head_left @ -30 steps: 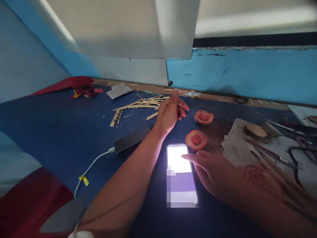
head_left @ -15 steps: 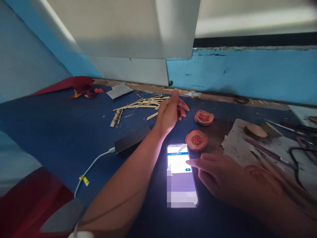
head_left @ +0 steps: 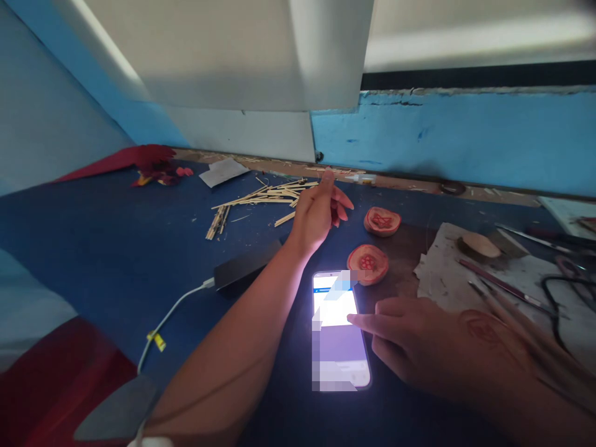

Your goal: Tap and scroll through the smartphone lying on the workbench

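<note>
Clearly, a lit phone [head_left: 339, 329] was laid flat on the blue table [head_left: 116, 248], and everything else is placed here relative to it. The right hand [head_left: 410, 341] was held just right of the phone, palm down, with the index finger stretched out so that its tip was on, or just above, the right edge of the bright screen; the other fingers were loosely curled and nothing was gripped. The left hand [head_left: 319, 211] was raised beyond the far end of the phone, half open with the fingers loosely spread, and no object was held in it. Two round red carved pieces were seen past the phone: the nearer carved piece [head_left: 367, 263] lay just beside its far right corner, and the farther carved piece [head_left: 382, 221] lay further back, near the left hand. A heap of thin wooden sticks [head_left: 261, 197] was scattered behind the phone, to the left of the left hand. A dark power bank [head_left: 246, 266] with a white cable [head_left: 172, 310] was placed to the left of the phone. A sheet of paper [head_left: 447, 273] with thin tools on it was spread to the right.
</note>
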